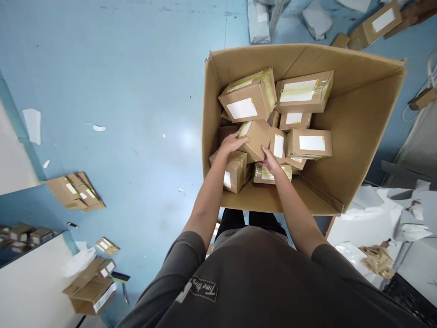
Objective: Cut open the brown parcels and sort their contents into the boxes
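A large open cardboard carton [355, 123] stands in front of me with several small taped boxes inside. Between my hands is a tilted small cardboard box [257, 136], with yellowish tape along its left side. My left hand [234, 142] grips its left side, and my right hand [269, 159] holds its lower right corner. Just above it lies a larger labelled box [251, 98]. Another labelled box [309, 142] sits to the right, and a taped box [234, 171] lies beneath my left forearm. Whether the held box still rests on others is hidden.
Blue floor [119, 91] stretches left, with paper scraps and flattened cardboard [77, 191]. Open empty boxes [92, 291] lie at lower left near a white table [34, 291]. Grey plastic bags [317, 20] and more boxes [377, 25] lie beyond the carton. Crumpled wrapping [377, 259] is at right.
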Action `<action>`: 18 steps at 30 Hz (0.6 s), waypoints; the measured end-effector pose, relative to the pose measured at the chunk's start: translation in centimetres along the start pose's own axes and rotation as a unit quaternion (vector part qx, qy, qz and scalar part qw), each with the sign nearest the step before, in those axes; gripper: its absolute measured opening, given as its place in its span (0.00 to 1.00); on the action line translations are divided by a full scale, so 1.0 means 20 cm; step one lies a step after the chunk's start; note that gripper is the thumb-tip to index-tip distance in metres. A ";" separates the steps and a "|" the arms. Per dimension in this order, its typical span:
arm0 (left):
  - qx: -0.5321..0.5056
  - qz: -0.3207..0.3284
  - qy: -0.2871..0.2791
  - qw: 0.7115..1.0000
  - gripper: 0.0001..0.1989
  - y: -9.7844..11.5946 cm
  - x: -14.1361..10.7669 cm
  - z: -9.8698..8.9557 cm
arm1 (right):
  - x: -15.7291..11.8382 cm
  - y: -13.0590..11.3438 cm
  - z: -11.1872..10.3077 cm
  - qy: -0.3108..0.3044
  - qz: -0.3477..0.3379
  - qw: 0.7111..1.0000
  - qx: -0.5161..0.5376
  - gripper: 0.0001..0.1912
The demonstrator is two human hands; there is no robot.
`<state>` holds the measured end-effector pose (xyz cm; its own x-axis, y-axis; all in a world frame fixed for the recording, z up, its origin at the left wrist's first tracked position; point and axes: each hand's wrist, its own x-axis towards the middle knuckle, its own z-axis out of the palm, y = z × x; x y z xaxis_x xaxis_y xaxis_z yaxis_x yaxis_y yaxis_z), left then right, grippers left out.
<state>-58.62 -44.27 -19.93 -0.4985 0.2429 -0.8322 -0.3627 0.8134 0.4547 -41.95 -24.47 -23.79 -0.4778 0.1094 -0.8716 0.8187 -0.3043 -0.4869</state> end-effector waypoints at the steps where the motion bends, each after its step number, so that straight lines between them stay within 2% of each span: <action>1: -0.001 0.004 -0.009 1.000 0.47 0.02 -0.02 -0.01 | -0.01 -0.02 0.01 -0.010 0.003 0.999 0.040 0.40; 5: 0.000 0.011 -0.027 1.000 0.49 0.06 -0.11 -0.02 | -0.04 -0.05 0.08 -0.007 0.037 0.974 0.221 0.34; 8: -0.023 0.041 -0.043 0.998 0.49 0.05 -0.14 -0.03 | -0.08 -0.06 0.09 0.000 0.036 0.953 0.301 0.31; 11: -0.032 0.052 -0.042 0.997 0.49 0.03 -0.18 -0.04 | -0.10 -0.09 0.08 0.017 0.013 0.950 0.312 0.29; 13: -0.013 0.066 -0.008 0.998 0.48 0.01 -0.24 -0.07 | -0.13 -0.15 0.04 0.025 -0.008 0.953 0.301 0.28; 16: 0.051 0.133 0.060 0.988 0.45 -0.08 -0.38 -0.10 | -0.21 -0.28 -0.05 0.032 -0.041 0.960 0.276 0.24; 18: 0.123 0.178 0.057 0.975 0.49 -0.17 -0.48 -0.10 | -0.27 -0.36 -0.13 0.036 -0.060 0.965 0.252 0.22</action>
<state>-54.15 -50.33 -12.90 -0.6480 0.4834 -0.5885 0.0421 0.7943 0.6061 -44.47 -20.36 -15.67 -0.5211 0.2331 -0.8210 0.4917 -0.7043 -0.5121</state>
